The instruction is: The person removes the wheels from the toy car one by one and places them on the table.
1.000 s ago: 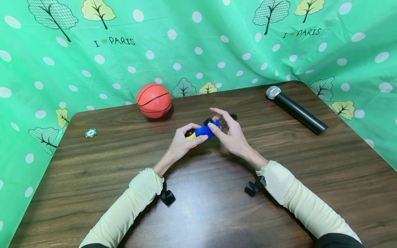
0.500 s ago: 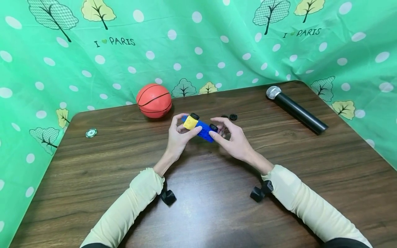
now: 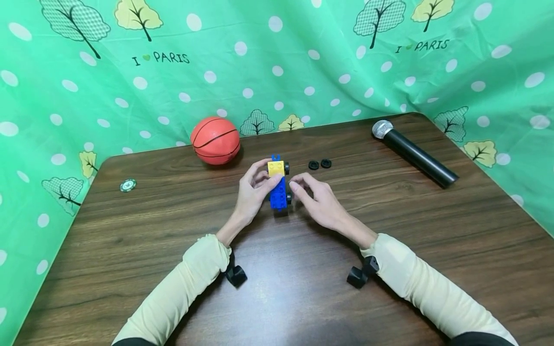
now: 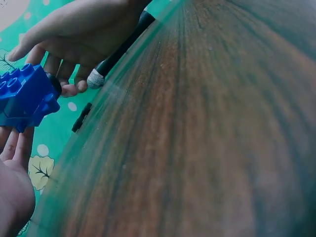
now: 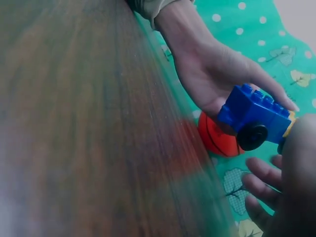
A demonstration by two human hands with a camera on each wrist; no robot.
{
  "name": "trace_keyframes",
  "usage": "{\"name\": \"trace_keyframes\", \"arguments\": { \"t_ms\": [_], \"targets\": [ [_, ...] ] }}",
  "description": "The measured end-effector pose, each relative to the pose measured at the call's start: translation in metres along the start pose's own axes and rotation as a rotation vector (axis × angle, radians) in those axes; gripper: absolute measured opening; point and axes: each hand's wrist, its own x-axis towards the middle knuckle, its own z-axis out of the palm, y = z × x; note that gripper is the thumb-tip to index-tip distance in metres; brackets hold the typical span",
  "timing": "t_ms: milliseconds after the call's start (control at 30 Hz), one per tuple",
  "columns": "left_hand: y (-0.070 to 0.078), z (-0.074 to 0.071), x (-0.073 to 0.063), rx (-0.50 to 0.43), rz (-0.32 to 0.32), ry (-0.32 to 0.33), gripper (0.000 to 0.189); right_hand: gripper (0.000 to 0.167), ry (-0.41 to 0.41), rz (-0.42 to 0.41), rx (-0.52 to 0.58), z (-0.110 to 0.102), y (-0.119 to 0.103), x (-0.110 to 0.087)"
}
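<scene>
A toy car made of blue and yellow studded blocks, with black wheels on its right side, is held above the table by my left hand. The thumb lies on top of it and the fingers reach along its left side. Its yellow block points away from me and the blue end points toward me. My right hand hovers just right of the car, fingers loosely bent and apart from it. In the right wrist view a black wheel shows on the blue part.
Two loose black wheels, the left one beside the right one, lie beyond my right hand. A small basketball sits at the back, a microphone at the back right. A green-and-white poker chip lies far left.
The toy car has swung round so its yellow end points away from me. My right hand, at the car in the earlier frames, now stands slightly off it with nothing in it.
</scene>
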Motion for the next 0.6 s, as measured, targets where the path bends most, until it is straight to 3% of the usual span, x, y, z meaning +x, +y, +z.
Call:
{"name": "trace_keyframes", "arguments": {
  "t_ms": [167, 367, 600],
  "targets": [
    [0.0, -0.001, 0.0, 0.023, -0.006, -0.03, 0.045, 0.031, 0.108, 0.052, 0.088, 0.006, 0.0, 0.008],
    [-0.002, -0.001, 0.0, 0.069, -0.02, -0.066, 0.044, 0.033, 0.171, 0.097, 0.201, 0.016, -0.002, 0.02],
    [-0.002, 0.0, 0.001, 0.061, -0.06, -0.054, 0.038, 0.027, 0.247, 0.111, 0.188, 0.025, -0.005, 0.026]
  ]
}}
